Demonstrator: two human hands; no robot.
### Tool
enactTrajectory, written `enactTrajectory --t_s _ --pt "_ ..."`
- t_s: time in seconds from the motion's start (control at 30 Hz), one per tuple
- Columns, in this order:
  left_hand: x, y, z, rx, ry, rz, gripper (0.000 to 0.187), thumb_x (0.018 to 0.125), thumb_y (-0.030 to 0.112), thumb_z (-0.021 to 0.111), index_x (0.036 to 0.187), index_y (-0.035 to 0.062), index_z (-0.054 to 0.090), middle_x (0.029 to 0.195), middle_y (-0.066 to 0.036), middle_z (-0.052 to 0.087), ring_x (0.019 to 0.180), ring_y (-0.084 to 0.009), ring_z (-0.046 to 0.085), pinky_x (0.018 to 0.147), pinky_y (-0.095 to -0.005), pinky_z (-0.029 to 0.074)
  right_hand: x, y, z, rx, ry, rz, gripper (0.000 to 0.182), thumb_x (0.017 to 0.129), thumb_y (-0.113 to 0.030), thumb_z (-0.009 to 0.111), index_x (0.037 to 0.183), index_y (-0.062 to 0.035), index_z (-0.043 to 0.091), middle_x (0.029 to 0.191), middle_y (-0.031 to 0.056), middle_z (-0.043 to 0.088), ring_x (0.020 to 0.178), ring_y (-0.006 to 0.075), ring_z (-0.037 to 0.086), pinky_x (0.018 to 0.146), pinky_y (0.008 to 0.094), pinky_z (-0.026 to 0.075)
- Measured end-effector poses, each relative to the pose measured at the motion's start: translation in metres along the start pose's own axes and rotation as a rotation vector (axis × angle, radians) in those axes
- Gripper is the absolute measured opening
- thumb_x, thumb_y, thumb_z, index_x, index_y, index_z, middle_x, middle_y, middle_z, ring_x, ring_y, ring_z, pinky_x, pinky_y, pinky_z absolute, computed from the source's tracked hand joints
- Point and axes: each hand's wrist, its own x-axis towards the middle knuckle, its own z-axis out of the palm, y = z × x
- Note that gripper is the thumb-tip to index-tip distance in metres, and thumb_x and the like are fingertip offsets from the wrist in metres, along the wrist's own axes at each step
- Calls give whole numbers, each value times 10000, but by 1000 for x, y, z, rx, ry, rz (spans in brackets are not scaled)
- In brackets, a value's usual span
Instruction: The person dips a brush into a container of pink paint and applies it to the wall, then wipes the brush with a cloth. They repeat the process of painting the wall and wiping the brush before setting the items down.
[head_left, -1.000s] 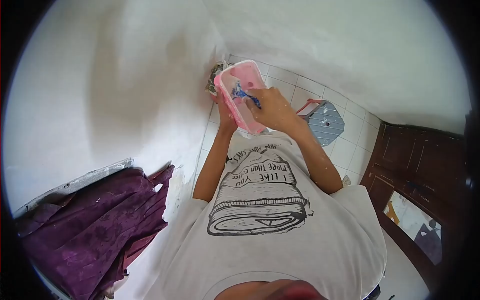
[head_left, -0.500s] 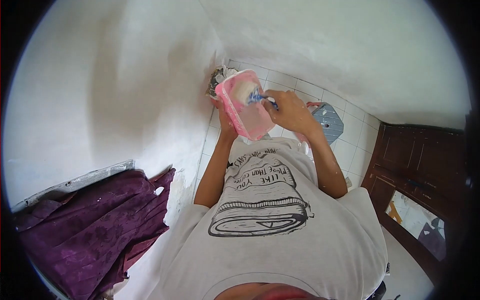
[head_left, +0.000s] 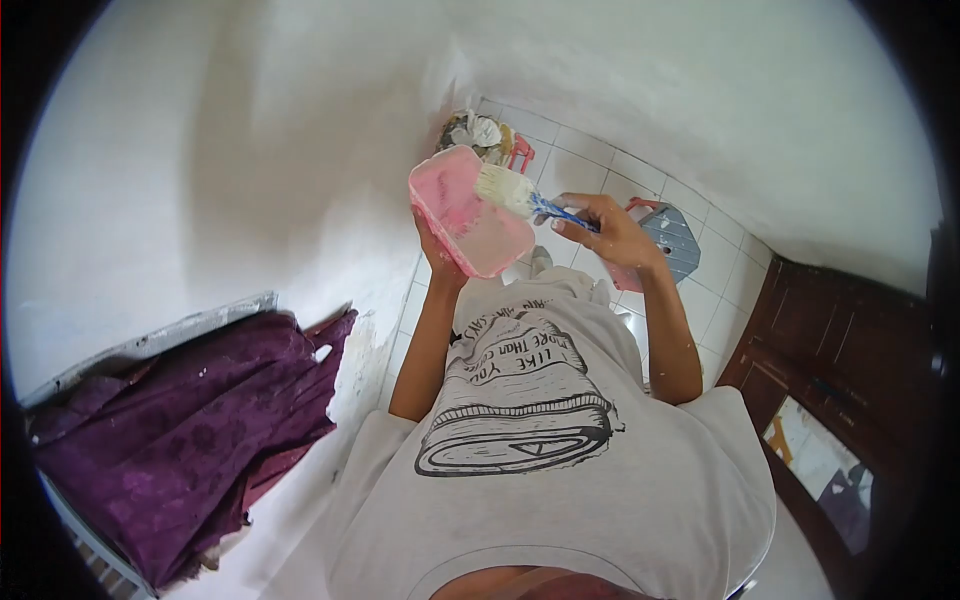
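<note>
A pink rectangular tub (head_left: 462,205) with pale paint in its lower part is held tilted by my left hand (head_left: 437,250), whose fingers are mostly hidden behind its side. My right hand (head_left: 605,228) is closed around the blue handle of a paintbrush (head_left: 510,190). The brush's wide bristles are coated in whitish paint and point left, over the tub's right rim. Whether they touch the rim cannot be made out.
A grey stool (head_left: 672,243) stands on the white tiled floor. Bags and rubbish (head_left: 478,135) lie in the corner. Purple cloth (head_left: 190,425) hangs at the left wall, and a dark wooden cabinet (head_left: 800,320) is at the right.
The brush has come up and right from inside the tub to its rim, with my right hand moving right. The tub has shifted slightly left and now tilts more openly towards the camera.
</note>
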Motion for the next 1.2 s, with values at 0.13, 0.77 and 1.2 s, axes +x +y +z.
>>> enactTrajectory --t_s 0.13,0.77,1.2 --pt "-18 9 -24 70 118 76 780 966 701 332 1521 153 306 1447 -105 457 1291 -316 498 1076 -508 438 9 31 24 280 -90 105 277 1030 -274 530 1088 -29 645 648 -66 385 549 53 291 507 237 296" --pt "-50 120 -153 2 139 90 726 996 625 384 1488 93 349 1408 -136 506 1258 -296 546 1042 -501 484 84 74 150 240 266 251 394 1065 -357 450 1027 -19 648 622 -12 485 484 76 467 463 235 383" --pt "-113 174 -260 -191 27 -91 763 975 657 395 1487 93 364 1392 -148 522 1222 -314 573 1010 -519 504 149 93 287 212 144 265 395 1059 -364 460 930 -32 630 682 4 569 509 74 514 460 218 380"
